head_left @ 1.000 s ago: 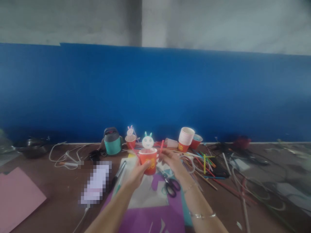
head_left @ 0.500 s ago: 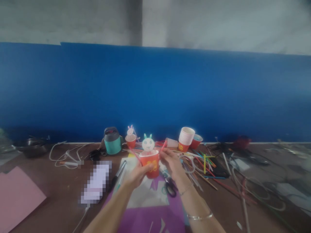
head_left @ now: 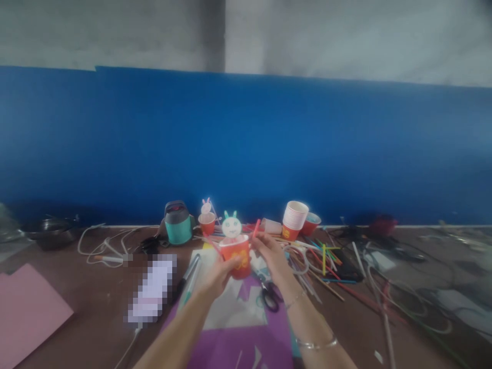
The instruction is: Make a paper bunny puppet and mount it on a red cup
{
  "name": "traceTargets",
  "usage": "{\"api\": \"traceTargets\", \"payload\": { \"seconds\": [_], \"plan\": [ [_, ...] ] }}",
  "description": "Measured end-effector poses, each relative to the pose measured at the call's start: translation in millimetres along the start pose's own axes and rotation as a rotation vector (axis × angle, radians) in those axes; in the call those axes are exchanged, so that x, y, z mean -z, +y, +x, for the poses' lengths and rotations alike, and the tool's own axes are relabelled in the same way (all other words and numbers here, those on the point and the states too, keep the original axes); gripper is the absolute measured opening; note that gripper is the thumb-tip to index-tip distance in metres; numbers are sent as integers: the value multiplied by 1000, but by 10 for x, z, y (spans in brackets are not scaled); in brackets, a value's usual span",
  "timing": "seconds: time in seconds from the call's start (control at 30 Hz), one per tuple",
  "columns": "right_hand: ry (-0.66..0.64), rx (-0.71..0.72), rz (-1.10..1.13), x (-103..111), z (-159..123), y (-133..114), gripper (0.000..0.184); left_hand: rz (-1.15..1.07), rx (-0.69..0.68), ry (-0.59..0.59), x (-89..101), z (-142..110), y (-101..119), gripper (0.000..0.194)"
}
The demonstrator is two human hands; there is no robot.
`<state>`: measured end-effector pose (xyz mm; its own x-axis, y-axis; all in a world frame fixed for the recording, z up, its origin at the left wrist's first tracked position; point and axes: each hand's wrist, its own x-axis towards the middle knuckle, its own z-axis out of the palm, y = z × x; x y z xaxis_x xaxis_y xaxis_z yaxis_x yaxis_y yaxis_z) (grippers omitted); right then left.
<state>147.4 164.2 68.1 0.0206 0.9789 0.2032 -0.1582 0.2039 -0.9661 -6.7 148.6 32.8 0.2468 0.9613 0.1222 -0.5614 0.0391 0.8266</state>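
Note:
My left hand (head_left: 220, 274) is wrapped round a red paper cup (head_left: 239, 260) with yellow printing, held a little above the papers. A white bunny-like paper face (head_left: 231, 226) with green ears stands up from the cup's rim. One red straw (head_left: 212, 244) sticks out at the cup's left side. At the right side my right hand (head_left: 271, 253) has its fingertips closed on another red straw (head_left: 256, 229), close to the rim. Black-handled scissors (head_left: 270, 297) lie below my right wrist, partly covered by it. Purple paper (head_left: 238, 346) and a white sheet (head_left: 230, 312) lie beneath.
At the back stand a teal container (head_left: 179, 230), a cup with a pink-eared face (head_left: 206, 221) and stacked paper cups (head_left: 295, 218). Loose straws and pipe cleaners (head_left: 325, 261) spread to the right. Left are a blurred phone (head_left: 154, 289), pink paper (head_left: 31, 318) and cables (head_left: 109, 246).
The cup dipped and turned slightly in my hands, then came back up a little. The right straw leaned outward and is now more upright. Both hands keep their grip.

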Motion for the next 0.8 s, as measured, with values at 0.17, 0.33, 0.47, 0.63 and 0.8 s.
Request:
{"api": "traceTargets", "payload": {
  "seconds": [0.17,0.33,0.47,0.63,0.8],
  "plan": [
    [-35,-12,-286,-12,-28,-83,23,34,-138,70,4,48,33,57],
    [-46,55,-459,-51,-54,-120,28,97,-156,90,35,52,9,56],
    [-68,89,-519,-44,-65,-142,26,180,-127,70,51,41,7,53],
    [-76,170,-812,-20,-103,-214,16,250,-106,9,5,19,53,55],
    [-89,167,-1149,-46,-148,-340,11,266,-102,-43,-38,2,74,59]
  ]
}}
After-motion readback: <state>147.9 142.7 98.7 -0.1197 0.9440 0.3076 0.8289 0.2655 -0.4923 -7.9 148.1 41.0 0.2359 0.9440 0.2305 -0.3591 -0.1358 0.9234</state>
